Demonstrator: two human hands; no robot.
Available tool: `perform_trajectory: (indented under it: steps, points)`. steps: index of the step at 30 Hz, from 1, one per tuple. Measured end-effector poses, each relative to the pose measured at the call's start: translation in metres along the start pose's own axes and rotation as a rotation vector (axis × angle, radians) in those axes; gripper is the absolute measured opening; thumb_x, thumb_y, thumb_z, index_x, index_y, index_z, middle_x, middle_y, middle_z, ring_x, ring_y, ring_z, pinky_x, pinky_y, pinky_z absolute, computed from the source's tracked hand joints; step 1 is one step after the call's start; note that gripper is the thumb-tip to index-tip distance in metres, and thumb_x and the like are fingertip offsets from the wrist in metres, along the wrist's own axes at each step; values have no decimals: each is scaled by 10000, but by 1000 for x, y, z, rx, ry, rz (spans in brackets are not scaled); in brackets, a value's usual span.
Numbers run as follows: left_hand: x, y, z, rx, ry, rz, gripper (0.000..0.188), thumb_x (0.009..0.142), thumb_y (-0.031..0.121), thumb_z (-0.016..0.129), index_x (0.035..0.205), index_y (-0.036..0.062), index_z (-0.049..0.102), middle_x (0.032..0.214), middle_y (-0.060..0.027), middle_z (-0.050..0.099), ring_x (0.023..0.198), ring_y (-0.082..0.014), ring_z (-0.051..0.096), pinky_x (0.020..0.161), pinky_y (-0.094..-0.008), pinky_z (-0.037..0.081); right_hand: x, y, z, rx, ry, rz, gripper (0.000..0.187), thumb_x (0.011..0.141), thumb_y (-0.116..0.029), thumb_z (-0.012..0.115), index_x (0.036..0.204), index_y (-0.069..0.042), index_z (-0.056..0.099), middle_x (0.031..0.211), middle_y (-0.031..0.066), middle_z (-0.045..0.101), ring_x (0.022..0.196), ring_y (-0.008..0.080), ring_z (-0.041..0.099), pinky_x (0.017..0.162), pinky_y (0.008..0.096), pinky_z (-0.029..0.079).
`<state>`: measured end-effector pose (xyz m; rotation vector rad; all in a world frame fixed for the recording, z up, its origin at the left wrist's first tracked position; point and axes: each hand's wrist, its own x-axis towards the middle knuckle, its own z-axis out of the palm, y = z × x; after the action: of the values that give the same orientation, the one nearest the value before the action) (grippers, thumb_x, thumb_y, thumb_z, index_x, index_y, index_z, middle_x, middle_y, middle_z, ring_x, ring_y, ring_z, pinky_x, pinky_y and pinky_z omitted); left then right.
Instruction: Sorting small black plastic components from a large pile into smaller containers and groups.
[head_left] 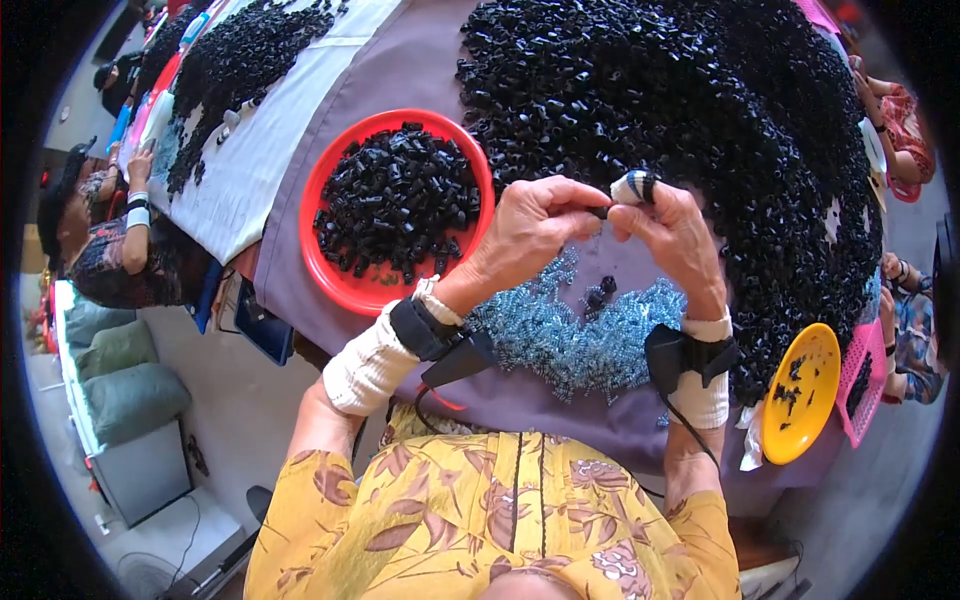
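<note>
My left hand (535,228) and my right hand (675,238) meet over the table, thumbs and fingers pinched around a small black plastic part (601,212). Most of that part is covered by my fingertips. Cloth wraps one finger of the right hand. Beneath both hands spreads a pile of tiny light-blue pieces that look like springs (570,335), with a few black parts (600,293) at its upper edge. Left of my left hand stands a red round tray (313,262) filled with short black plastic pieces (395,195).
A large heap of black pieces (690,90) covers the table's far and right side. At right sit a yellow plate (815,420) and a pink basket (873,400). A white-covered table (255,165) with more black pieces lies left. Other people work at both sides.
</note>
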<state>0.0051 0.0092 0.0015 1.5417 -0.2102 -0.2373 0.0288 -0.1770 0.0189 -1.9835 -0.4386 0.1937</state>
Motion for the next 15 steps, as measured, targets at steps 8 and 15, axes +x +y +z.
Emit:
perform_trajectory:
  steps: [8, 15]
  points:
    - [-1, -5, 4, 107, 25, 148, 191, 806, -32, 585, 984, -8, 651, 843, -31, 638, 746, -85, 595, 675, -210, 490, 0, 15, 2, -41, 9, -8, 240, 766, -211, 715, 766, 4, 608, 599, 41, 587, 555, 54, 514, 490, 225, 412]
    - [-3, 1, -9, -120, 71, -16, 197, 811, 0, 607, 1005, -5, 642, 857, -55, 653, 743, -95, 609, 694, -221, 502, -21, 11, 1, -269, -76, -124, 306, 682, -244, 759, 870, -46, 618, 672, 83, 592, 590, 198, 578, 538, 316, 450]
